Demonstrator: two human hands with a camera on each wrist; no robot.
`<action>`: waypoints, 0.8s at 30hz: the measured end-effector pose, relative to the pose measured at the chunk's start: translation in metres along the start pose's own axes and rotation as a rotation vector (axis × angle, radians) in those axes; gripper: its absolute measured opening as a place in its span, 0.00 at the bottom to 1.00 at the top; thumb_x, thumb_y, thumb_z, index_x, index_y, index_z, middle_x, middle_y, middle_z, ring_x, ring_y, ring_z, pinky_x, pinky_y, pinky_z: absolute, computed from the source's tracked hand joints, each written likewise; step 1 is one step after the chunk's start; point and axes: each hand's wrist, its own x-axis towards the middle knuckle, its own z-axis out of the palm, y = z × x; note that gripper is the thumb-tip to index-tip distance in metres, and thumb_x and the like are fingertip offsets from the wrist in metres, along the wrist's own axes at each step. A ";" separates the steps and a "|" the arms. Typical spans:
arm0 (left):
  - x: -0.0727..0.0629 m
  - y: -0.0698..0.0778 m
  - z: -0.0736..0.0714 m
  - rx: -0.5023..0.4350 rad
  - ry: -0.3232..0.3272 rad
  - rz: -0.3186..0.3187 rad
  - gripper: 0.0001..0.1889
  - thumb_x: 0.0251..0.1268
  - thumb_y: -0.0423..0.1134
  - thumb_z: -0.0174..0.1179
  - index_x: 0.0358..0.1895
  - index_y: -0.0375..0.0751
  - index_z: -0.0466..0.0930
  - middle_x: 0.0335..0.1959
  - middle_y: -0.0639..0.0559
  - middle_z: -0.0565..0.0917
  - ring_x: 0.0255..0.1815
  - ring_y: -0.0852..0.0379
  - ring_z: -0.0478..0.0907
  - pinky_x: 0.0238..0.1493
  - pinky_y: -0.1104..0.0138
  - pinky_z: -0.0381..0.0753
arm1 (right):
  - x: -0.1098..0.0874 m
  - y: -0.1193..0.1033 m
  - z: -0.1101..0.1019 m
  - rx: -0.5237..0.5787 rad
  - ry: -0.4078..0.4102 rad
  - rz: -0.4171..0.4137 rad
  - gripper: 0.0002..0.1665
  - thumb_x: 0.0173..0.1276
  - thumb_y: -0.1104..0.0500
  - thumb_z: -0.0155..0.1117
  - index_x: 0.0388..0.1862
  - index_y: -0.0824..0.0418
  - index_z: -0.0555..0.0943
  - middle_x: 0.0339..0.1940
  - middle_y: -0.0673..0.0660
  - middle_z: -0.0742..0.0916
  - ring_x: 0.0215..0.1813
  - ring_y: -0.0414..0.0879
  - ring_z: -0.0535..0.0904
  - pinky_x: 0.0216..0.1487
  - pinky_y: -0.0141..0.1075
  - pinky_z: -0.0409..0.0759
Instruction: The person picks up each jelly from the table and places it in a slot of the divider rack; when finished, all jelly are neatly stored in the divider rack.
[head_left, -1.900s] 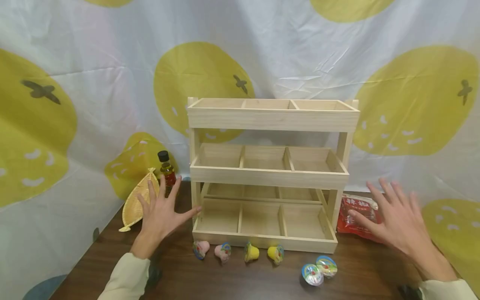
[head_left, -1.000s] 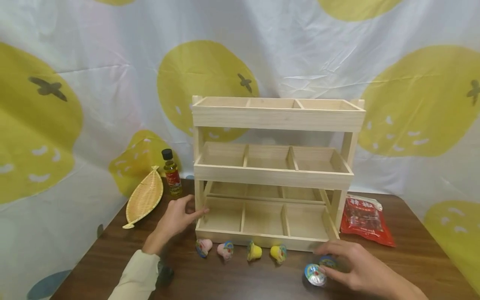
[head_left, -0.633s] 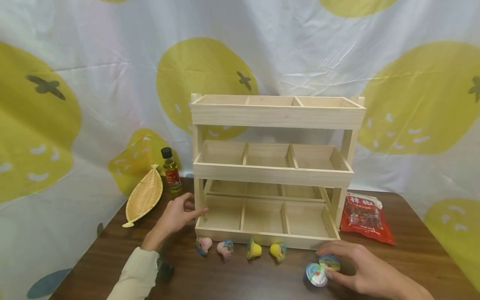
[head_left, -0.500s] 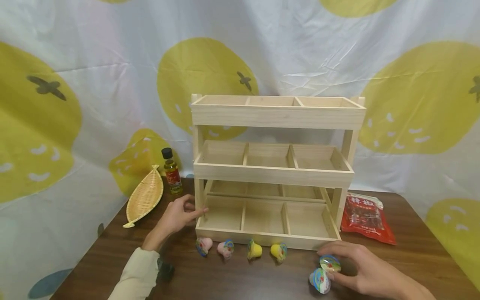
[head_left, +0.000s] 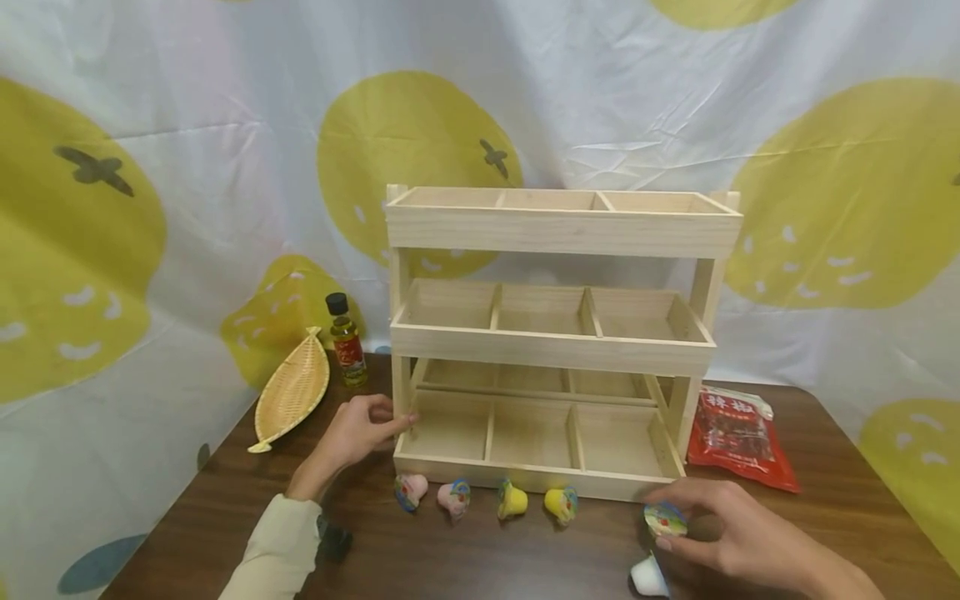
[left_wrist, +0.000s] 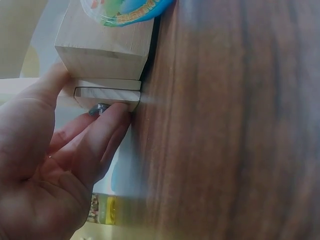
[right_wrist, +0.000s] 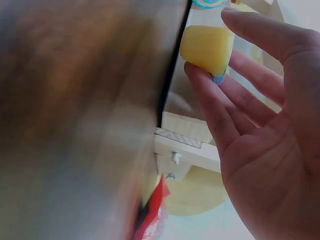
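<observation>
A light wooden three-tier rack (head_left: pixel 551 346) stands on the table, each tier split into compartments. My left hand (head_left: pixel 356 433) grips its left post low down, thumb at the front and fingers behind; the left wrist view shows the fingertips at the post's foot (left_wrist: pixel 107 94). At the rack's front right, my right hand (head_left: pixel 727 525) pinches a jelly cup (head_left: pixel 666 520) between thumb and fingers, lid facing up. In the right wrist view that cup's body is yellowish (right_wrist: pixel 206 47). Just below lies a white jelly cup (head_left: pixel 649 577) on its side.
Two pink jelly cups (head_left: pixel 410 492) and two yellow ones (head_left: pixel 513 501) line the rack's front. A woven leaf-shaped basket (head_left: pixel 292 390) and an oil bottle (head_left: pixel 348 350) are at left. A red food packet (head_left: pixel 741 437) lies at right. A lemon-print curtain (head_left: pixel 585 100) hangs behind.
Both spread hands have come down, the left onto the rack's post, the right onto a jelly cup. The white cup beside it has tipped over and shifted nearer to me.
</observation>
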 end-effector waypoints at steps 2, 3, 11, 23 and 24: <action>0.000 0.000 0.000 0.000 -0.002 0.000 0.21 0.69 0.54 0.76 0.43 0.36 0.87 0.46 0.38 0.94 0.40 0.48 0.95 0.40 0.60 0.94 | 0.003 -0.002 -0.004 0.000 0.010 0.012 0.22 0.70 0.52 0.81 0.61 0.48 0.87 0.52 0.42 0.93 0.47 0.31 0.87 0.48 0.26 0.85; 0.001 0.000 0.000 0.001 -0.002 0.000 0.21 0.69 0.54 0.76 0.43 0.36 0.87 0.46 0.38 0.94 0.41 0.48 0.95 0.40 0.60 0.94 | 0.004 -0.004 -0.006 -0.001 0.012 0.025 0.22 0.70 0.51 0.81 0.61 0.47 0.87 0.52 0.41 0.93 0.47 0.31 0.87 0.48 0.26 0.85; 0.001 -0.001 0.001 -0.006 0.003 -0.012 0.22 0.70 0.53 0.75 0.46 0.35 0.87 0.48 0.36 0.94 0.41 0.48 0.95 0.41 0.60 0.94 | 0.021 -0.006 -0.020 -0.104 0.112 0.067 0.23 0.64 0.51 0.86 0.57 0.44 0.89 0.48 0.34 0.92 0.44 0.29 0.86 0.45 0.26 0.85; -0.002 0.001 0.001 -0.023 0.001 -0.011 0.22 0.71 0.52 0.74 0.47 0.33 0.87 0.50 0.33 0.93 0.44 0.44 0.94 0.42 0.59 0.94 | 0.054 0.003 -0.025 -0.124 0.148 0.050 0.21 0.68 0.58 0.82 0.59 0.50 0.87 0.54 0.46 0.93 0.45 0.30 0.85 0.39 0.32 0.87; -0.002 0.002 0.001 -0.024 0.006 -0.017 0.21 0.71 0.52 0.75 0.47 0.34 0.87 0.50 0.33 0.93 0.44 0.44 0.94 0.42 0.59 0.94 | 0.056 0.003 -0.025 -0.132 0.142 0.049 0.22 0.69 0.58 0.81 0.60 0.50 0.87 0.54 0.47 0.93 0.44 0.30 0.84 0.38 0.33 0.86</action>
